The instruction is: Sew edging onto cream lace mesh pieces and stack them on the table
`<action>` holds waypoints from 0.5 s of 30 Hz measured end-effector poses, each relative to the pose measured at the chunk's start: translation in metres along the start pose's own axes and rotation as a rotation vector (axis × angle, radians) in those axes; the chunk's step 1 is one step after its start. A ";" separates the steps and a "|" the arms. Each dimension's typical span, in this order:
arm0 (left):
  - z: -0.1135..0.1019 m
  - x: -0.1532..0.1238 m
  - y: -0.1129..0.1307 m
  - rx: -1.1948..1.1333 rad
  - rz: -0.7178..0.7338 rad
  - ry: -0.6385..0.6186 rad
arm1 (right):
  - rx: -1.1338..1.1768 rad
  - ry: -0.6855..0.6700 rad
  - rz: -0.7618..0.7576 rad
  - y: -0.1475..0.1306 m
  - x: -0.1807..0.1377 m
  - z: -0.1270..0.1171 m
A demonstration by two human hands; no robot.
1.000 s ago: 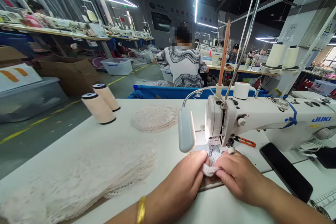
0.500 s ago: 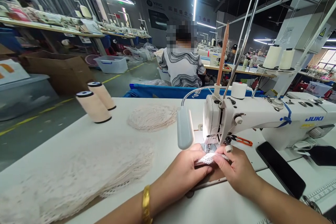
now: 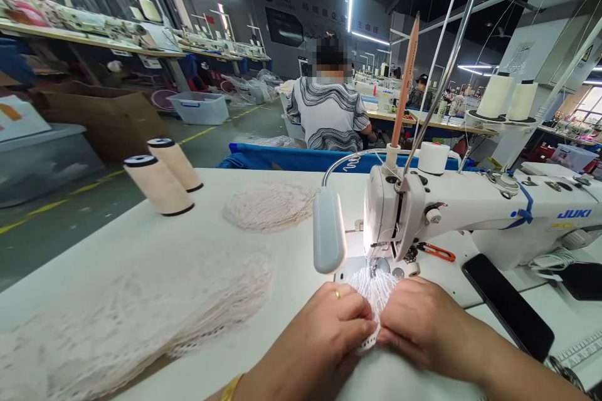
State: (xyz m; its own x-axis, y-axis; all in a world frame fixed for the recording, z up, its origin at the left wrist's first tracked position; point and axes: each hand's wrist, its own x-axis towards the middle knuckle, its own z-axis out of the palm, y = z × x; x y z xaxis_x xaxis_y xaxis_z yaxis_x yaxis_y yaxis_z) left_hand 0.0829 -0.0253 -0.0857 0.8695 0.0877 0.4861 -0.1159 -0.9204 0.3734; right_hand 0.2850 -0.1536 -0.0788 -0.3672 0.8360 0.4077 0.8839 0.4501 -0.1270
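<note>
Just in front of the sewing machine (image 3: 446, 200), white lace (image 3: 372, 285) spreads in a lit fan of fine folds, its far end at the presser foot. My left hand (image 3: 336, 326) is closed on the lace's left side, thumb and fingers pinched near its holed edge. On the other side, my right hand (image 3: 423, 322) grips the lace with curled fingers, its fingertips partly hidden. The two hands nearly meet in the middle. A grey lamp (image 3: 328, 232) hangs left of the needle. Orange thread snips (image 3: 437, 252) lie behind my right hand.
On the table's left lies a large stack of lace (image 3: 155, 307), with a round lace pile (image 3: 268, 207) behind it. Two thread cones (image 3: 160, 185) stand farther back. At right are a black phone (image 3: 508, 304) and a ruler (image 3: 576, 351). A person (image 3: 329, 113) sits ahead.
Both hands have come down toward me from the presser foot, drawing the lace out. It was bunched between the fingers and now shows as a fan of folds.
</note>
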 end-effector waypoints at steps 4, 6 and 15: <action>0.001 0.001 -0.002 0.025 -0.006 0.023 | -0.016 0.035 0.003 0.001 0.001 0.002; 0.002 0.003 -0.004 0.044 -0.008 0.035 | -0.032 0.049 0.011 0.003 0.002 0.003; 0.002 0.011 -0.019 0.019 -0.066 0.014 | -0.104 0.087 0.090 0.015 0.002 0.014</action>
State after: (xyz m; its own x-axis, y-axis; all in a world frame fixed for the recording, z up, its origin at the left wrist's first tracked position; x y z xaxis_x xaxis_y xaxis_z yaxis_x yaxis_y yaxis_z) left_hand 0.0961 -0.0074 -0.0893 0.8683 0.1533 0.4718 -0.0497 -0.9194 0.3901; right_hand 0.2934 -0.1413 -0.0924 -0.2628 0.8391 0.4762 0.9389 0.3362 -0.0742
